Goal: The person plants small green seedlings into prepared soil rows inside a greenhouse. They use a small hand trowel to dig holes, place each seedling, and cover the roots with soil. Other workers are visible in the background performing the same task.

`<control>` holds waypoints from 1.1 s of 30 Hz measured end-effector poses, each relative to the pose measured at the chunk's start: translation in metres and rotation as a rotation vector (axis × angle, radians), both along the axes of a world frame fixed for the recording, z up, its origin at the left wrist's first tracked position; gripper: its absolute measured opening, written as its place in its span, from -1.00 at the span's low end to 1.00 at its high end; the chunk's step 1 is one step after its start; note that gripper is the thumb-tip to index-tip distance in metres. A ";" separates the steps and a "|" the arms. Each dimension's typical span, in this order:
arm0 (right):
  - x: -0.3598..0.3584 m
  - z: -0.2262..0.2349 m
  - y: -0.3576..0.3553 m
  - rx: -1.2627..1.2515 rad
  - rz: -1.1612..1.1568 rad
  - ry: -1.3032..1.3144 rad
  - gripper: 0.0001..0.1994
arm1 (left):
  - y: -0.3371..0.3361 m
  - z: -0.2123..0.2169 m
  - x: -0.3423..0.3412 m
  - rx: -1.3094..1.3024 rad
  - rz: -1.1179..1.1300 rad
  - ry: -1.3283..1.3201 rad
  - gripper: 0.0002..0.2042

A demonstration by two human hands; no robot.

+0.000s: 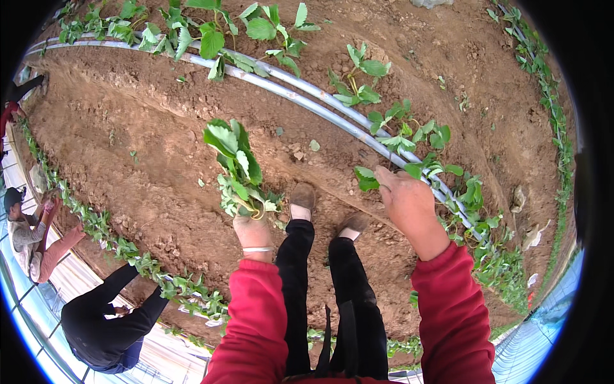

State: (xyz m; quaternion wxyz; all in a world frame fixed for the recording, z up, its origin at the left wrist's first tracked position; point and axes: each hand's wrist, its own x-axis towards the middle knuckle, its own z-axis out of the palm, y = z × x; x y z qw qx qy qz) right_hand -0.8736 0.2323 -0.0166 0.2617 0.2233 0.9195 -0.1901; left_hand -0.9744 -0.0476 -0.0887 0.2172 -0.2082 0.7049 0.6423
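Holding leafy bunch (246,165), left grip (253,233), soil (160,185) beneath

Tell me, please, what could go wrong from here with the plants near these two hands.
The left hand grips a bunch of plants low down, so a tight squeeze might bruise or snap the stems.

The right hand is close beside the grey pipes, so it could knock them or tear leaves growing around them.

The shoes stand on lumpy soil, so footing may be unsteady.
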 end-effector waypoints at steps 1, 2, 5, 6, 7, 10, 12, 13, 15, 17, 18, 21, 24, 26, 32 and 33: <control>-0.005 -0.006 0.002 0.017 0.028 -0.015 -0.69 | 0.005 -0.001 -0.002 0.066 0.050 -0.006 -0.72; -0.010 -0.013 0.003 0.033 0.056 -0.029 -0.70 | 0.008 0.001 -0.002 0.021 0.002 -0.014 -0.69; -0.021 -0.022 0.005 0.065 0.124 -0.018 -0.71 | 0.008 -0.006 0.001 0.121 0.150 -0.093 -0.65; -0.023 -0.025 0.004 0.069 0.146 -0.009 -0.72 | 0.015 -0.006 0.001 0.161 0.201 -0.102 -0.63; -0.024 -0.026 0.003 0.070 0.161 -0.008 -0.72 | 0.020 -0.005 0.001 0.169 0.215 -0.104 -0.64; -0.029 -0.020 0.006 0.093 0.197 -0.026 -0.73 | 0.037 0.010 -0.003 0.150 0.248 -0.209 -0.65; -0.037 -0.019 0.008 0.126 0.211 -0.052 -0.73 | 0.038 0.002 0.001 0.185 0.243 -0.186 -0.65; -0.042 -0.019 0.006 0.118 0.229 -0.074 -0.76 | 0.040 0.000 0.002 0.200 0.242 -0.170 -0.65; -0.052 -0.020 0.001 0.106 0.260 -0.121 -0.80 | 0.046 -0.004 0.004 0.208 0.252 -0.172 -0.66; -0.055 -0.021 0.005 0.137 0.281 -0.108 -0.78 | 0.052 -0.007 0.007 0.207 0.222 -0.191 -0.66; -0.055 -0.022 0.004 0.144 0.293 -0.102 -0.77 | 0.054 -0.009 0.009 0.253 0.217 -0.127 -0.64; -0.066 -0.026 0.004 0.119 0.287 -0.084 -0.80 | 0.063 -0.011 0.012 0.326 0.228 -0.089 -0.60; -0.078 -0.048 -0.004 0.062 0.347 -0.145 -0.86 | 0.067 -0.012 0.015 0.340 0.255 -0.108 -0.56; -0.080 -0.062 -0.009 0.072 0.341 -0.160 -0.89 | 0.074 -0.010 0.011 0.381 0.291 -0.125 -0.56; -0.067 -0.090 0.002 0.031 0.294 -0.178 -0.88 | 0.084 -0.013 0.010 0.369 0.251 -0.117 -0.57; -0.066 -0.089 0.002 0.042 0.316 -0.172 -0.87 | 0.084 -0.016 0.011 0.366 0.245 -0.103 -0.57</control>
